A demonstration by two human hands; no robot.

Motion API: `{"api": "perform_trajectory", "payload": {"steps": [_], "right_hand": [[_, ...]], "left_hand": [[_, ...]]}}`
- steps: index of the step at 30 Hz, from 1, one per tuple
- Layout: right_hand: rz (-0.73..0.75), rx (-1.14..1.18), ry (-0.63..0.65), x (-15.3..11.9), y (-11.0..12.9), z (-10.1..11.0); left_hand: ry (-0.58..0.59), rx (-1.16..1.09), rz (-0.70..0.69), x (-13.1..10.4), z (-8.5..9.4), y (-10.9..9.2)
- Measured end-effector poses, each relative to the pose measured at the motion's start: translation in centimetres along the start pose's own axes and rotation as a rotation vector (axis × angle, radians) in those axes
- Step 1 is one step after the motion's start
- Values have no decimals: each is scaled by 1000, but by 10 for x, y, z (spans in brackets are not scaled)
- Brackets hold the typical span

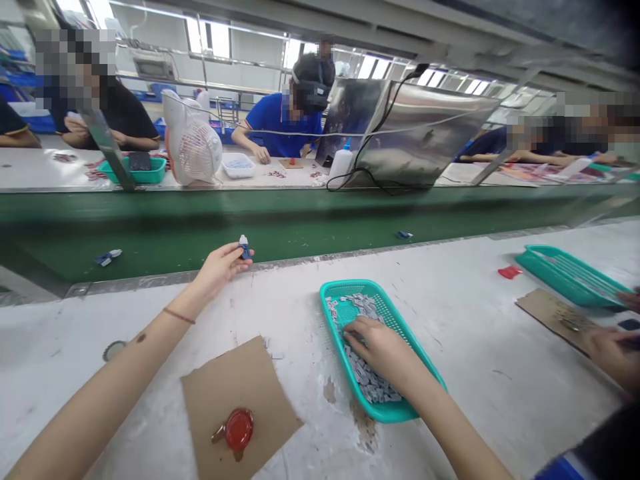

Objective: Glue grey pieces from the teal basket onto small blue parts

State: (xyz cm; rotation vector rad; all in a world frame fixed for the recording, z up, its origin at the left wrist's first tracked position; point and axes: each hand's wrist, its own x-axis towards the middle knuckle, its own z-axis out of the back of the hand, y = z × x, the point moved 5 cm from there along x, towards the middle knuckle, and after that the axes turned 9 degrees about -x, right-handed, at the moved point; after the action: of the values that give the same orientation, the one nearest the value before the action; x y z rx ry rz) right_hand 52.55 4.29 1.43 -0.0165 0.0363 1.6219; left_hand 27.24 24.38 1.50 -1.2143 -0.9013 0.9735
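My left hand (223, 264) is stretched out near the far edge of the white table, pinching a small dark-blue part with a white tip (245, 247). My right hand (367, 341) reaches into a green plastic basket (327, 288), its fingers bent down among many small grey pieces (373, 381). Whether those fingertips grip a piece is hidden. Left of the basket lies a sheet of brown cardboard (270, 393). On it sits a red round blob or lid (239, 429) with a glossy surface.
Beyond the table runs a green belt (300, 227) carrying two small blue-and-white parts (107, 257). Co-workers sit across it, near a white fan (193, 140) and a glue bottle (341, 163). At right, another person's hands work beside a second green basket (570, 277).
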Motion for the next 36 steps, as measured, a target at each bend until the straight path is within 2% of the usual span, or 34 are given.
{"api": "perform_trajectory", "payload": {"steps": [4, 6, 10, 14, 16, 19, 22, 26, 31, 36], "right_hand": [[14, 17, -16, -1, -6, -6], [2, 77, -94, -3, -4, -2], [-3, 240, -290, -13, 26, 19], [71, 324, -374, -24, 83, 45], [127, 375, -337, -27, 114, 51], [274, 470, -159, -30, 160, 45], [389, 465, -5, -33, 190, 30], [409, 335, 46, -30, 202, 16], [423, 227, 108, -26, 208, 12], [429, 121, 151, -28, 213, 11]], "left_hand": [[-9, -703, 236, -78, 11, -8], [-18, -862, 311, -117, 15, -13], [-58, -868, 317, -183, 28, -19], [-116, -830, 318, -236, 43, -13], [-163, -799, 338, -260, 48, -4], [-239, -720, 321, -292, 50, 11], [-311, -658, 292, -316, 43, 28], [-347, -621, 251, -333, 27, 39], [-279, -508, 193, -336, 16, 39], [-246, -524, 200, -334, 13, 45]]}}
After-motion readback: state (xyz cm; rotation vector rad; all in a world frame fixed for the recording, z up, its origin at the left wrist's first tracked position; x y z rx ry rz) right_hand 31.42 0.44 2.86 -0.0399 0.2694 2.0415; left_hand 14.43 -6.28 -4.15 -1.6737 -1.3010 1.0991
